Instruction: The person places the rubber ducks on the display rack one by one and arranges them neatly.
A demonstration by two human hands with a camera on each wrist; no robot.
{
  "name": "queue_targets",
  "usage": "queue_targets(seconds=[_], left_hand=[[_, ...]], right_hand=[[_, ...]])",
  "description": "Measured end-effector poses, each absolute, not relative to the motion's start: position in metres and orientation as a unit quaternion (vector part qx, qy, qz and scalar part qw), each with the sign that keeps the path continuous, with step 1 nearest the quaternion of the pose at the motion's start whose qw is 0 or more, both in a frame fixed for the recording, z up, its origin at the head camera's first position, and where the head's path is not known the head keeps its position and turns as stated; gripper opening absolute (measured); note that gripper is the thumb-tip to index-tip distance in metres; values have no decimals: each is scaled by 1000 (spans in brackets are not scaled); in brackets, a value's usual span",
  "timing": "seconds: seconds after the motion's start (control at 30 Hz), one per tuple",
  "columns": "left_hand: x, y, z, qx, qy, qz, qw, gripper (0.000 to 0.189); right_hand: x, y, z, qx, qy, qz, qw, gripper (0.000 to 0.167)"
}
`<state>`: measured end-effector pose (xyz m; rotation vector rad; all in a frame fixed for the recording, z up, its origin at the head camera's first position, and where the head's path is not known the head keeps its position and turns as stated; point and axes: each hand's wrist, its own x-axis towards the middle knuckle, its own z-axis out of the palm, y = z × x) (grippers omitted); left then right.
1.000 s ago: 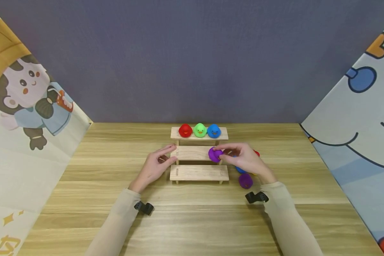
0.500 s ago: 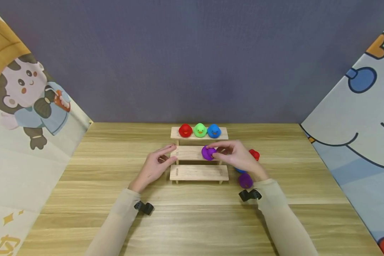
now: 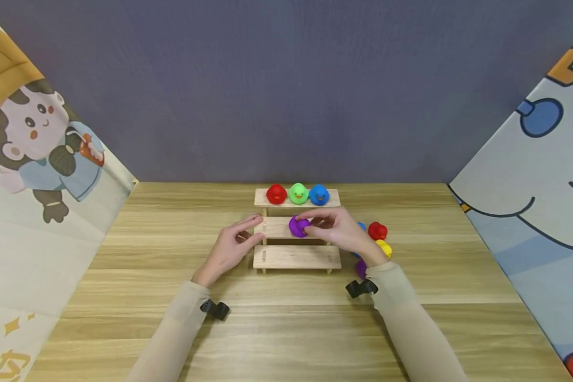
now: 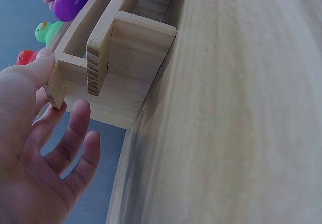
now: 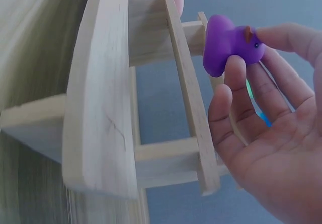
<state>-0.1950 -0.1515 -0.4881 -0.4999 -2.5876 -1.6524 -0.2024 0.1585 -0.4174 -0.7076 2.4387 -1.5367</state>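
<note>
A three-tier wooden display shelf (image 3: 296,257) stands on the table. My left hand (image 3: 229,246) holds the left end of its middle tier; in the left wrist view the thumb (image 4: 43,65) and index finger lie on either side of that end, the other fingers spread. My right hand (image 3: 336,231) pinches a purple rubber duck (image 3: 298,227) at the middle tier. The right wrist view shows the duck (image 5: 226,45) between thumb and fingers, close to the tier; whether it touches the wood I cannot tell. Red (image 3: 276,194), green (image 3: 298,193) and blue (image 3: 319,194) ducks sit on the top tier.
Right of the shelf lie more rubber ducks, partly hidden by my right hand and wrist: a red one (image 3: 378,231), a yellow one (image 3: 384,248), a purple one (image 3: 361,268) and some blue. A dark partition (image 3: 291,95) rises behind the table (image 3: 286,329).
My right hand has moved left along the middle tier with the purple duck, from its right end to about the middle. More of the loose ducks show now. The left hand has stayed put.
</note>
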Motion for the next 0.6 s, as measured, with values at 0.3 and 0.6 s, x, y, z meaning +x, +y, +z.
queue_targets(seconds=[0.3, 0.6], left_hand=[[-196, -152, -487, -161, -832, -531, 14, 48], [-194, -153, -487, -158, -833, -529, 8, 49]], right_hand=[[-203, 146, -418, -235, 817, -520, 86, 33], [-206, 134, -420, -239, 817, -519, 75, 33]])
